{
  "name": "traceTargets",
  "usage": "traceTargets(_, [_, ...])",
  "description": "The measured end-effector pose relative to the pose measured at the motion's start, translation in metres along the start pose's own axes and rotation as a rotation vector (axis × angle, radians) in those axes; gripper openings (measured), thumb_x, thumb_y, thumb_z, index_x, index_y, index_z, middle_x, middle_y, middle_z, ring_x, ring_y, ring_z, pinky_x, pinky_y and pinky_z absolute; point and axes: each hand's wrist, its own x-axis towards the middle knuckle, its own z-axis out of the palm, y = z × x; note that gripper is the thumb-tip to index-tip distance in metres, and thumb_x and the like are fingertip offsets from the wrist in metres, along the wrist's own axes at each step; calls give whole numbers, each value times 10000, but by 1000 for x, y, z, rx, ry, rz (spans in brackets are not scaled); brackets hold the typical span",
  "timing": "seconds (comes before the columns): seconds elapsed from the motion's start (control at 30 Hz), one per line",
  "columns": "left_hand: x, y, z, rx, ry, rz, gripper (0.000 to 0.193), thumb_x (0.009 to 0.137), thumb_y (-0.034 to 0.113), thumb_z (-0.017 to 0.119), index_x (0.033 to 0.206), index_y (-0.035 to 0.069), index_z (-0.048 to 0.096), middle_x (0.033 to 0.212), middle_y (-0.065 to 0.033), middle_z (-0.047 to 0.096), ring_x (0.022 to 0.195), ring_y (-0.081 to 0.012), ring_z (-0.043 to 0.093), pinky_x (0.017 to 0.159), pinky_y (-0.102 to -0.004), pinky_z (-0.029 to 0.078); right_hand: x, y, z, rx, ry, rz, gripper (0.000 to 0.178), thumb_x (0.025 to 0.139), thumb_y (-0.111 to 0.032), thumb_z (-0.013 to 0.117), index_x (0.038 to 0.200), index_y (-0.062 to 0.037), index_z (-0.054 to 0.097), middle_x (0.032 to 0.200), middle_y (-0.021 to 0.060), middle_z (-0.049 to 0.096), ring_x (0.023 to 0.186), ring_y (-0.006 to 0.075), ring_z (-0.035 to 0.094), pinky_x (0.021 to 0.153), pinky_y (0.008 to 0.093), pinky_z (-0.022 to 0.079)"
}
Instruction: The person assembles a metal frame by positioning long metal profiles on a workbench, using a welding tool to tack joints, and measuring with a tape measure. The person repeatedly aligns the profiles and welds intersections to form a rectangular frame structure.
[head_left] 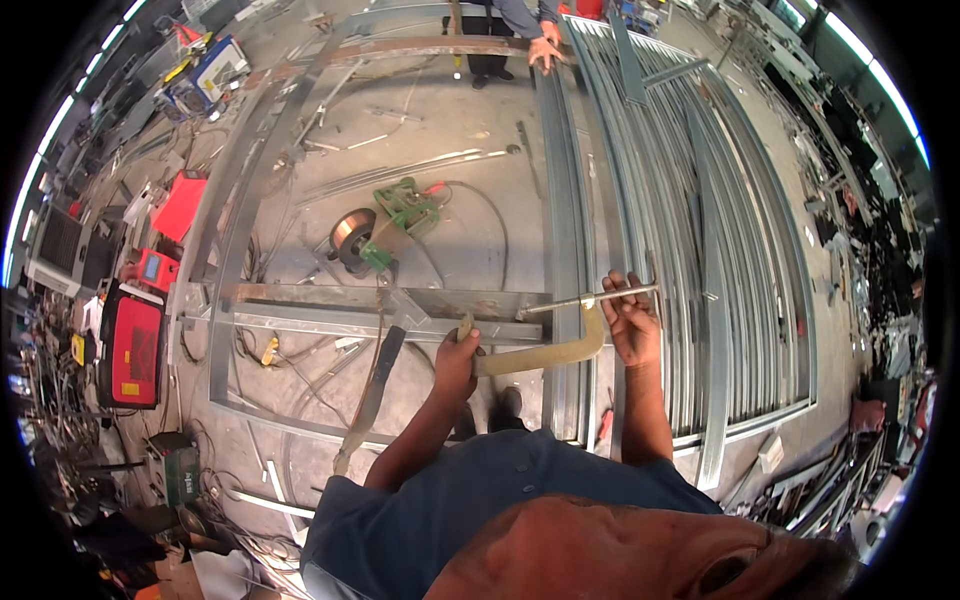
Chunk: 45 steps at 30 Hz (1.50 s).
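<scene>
A dull yellow C-clamp (545,358) lies level in front of me, over the long grey steel profiles (566,200). My left hand (458,366) is closed round the left end of its frame. The clamp's threaded screw (575,301) crosses above the profiles, and my right hand (634,325) has its fingers curled on the screw's right end. I cannot tell whether the clamp touches the steel. At the far end of the profiles, a co-worker's hands (545,50) rest on the metal.
A rack of galvanised steel bars (745,300) fills the right side. Inside the rectangular steel frame are a copper wire spool (352,238) and a green wire feeder (408,207). A dark flat strip (376,385) leans beside my left forearm. Red welding machines (133,345) stand left; cables cross the floor.
</scene>
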Motion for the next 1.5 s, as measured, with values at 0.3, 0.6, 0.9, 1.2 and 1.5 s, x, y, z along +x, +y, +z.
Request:
traceTargets(0.3, [-23,13,-13,29,25,57,244,942,261,717,1006,63,588,765,-33,575,662,-143,584,614,-323,491,-34,-27,-57,-464,110,352,579,1014,-413,586,1425,-14,499,1128,148,682,887,197,670,719,308,541])
traceTargets(0.6, [-55,36,-25,-52,-70,211,170,966,185,669,982,64,552,723,-13,523,619,-120,516,600,-278,456,-49,-101,52,-1566,122,-106,726,986,-640,498,1313,-9,644,682,48,617,664,218,627,662,337,502])
traceTargets(0.9, [-63,58,-38,21,-54,239,131,963,156,668,966,58,581,743,4,572,629,-83,515,593,-248,438,-48,-69,150,-2356,-722,-792,401,844,-221,680,1221,-85,685,1199,74,642,1061,246,623,885,374,503])
traceTargets(1.2, [-60,50,-30,130,-17,243,169,950,160,687,975,22,593,715,-39,571,603,-108,527,591,-269,466,-22,-40,114,-2538,-800,-263,215,837,-241,710,991,-92,700,1065,56,690,1029,261,668,850,425,552])
traceTargets(1.5, [-35,20,-7,153,-57,103,224,927,225,717,959,33,606,714,-22,569,617,-102,515,583,-268,420,-13,-53,90,-2549,-723,310,287,899,-333,708,1028,-77,710,1035,136,720,1025,342,691,869,482,551])
